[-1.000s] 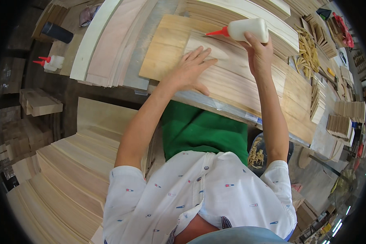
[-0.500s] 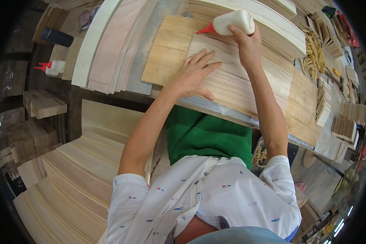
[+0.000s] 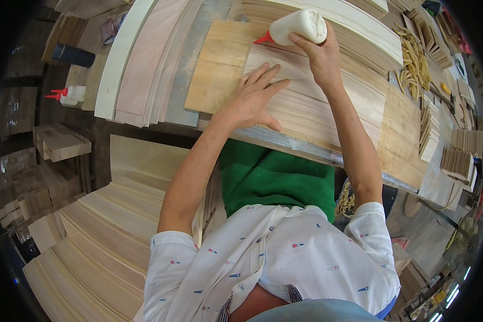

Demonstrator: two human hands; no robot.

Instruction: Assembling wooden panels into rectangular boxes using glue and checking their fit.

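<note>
My right hand (image 3: 322,53) is wrapped round a white squeeze bottle (image 3: 298,28) with a red pointed nozzle. The bottle is tilted, its nozzle tip at the far left corner of a pale wooden board (image 3: 327,110). Whether anything flows from the tip is too small to tell. Fingers spread, my left hand (image 3: 256,96) lies flat on the board's left part, its thumb near the front edge. Beneath the pale board is a yellower plywood sheet (image 3: 212,70), showing at its left and right ends.
Long board stacks (image 3: 145,70) lie to the left, and another stack (image 3: 359,40) lies behind the board. Yellow bands (image 3: 413,67) are heaped at the right. Red-tipped bottles (image 3: 72,95) stand far left. More planks (image 3: 102,225) are piled at the lower left.
My right hand and the bottle have shifted slightly left and toward the far edge. My left hand stays pressed on the board in nearly the same place.
</note>
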